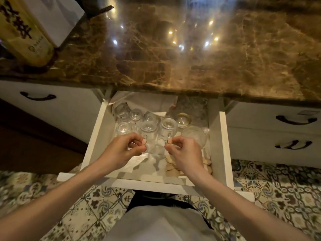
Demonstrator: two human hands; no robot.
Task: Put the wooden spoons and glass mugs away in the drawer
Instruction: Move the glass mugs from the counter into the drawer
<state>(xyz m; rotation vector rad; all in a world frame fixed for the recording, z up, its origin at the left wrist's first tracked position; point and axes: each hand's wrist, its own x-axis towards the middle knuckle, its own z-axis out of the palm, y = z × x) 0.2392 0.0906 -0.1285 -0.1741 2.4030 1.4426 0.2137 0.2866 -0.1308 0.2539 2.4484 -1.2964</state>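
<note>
Veined marble counter point(191, 66) overhangs the white drawer point(224, 145). Your left hand point(119, 148) pinches the left glass mug point(148, 130) by its handle, your right hand point(185, 152) the right glass mug point(168, 126) — flat wooden spoons point(172, 170) lie beneath that hand.

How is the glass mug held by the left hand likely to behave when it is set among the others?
The glass mug is clear, rigid glass, so probably fragile and apt to clink against the close-packed neighbouring mugs. Pinched seemingly at its handle by the left hand, it may swing. Its smooth surface probably slips easily.
</note>
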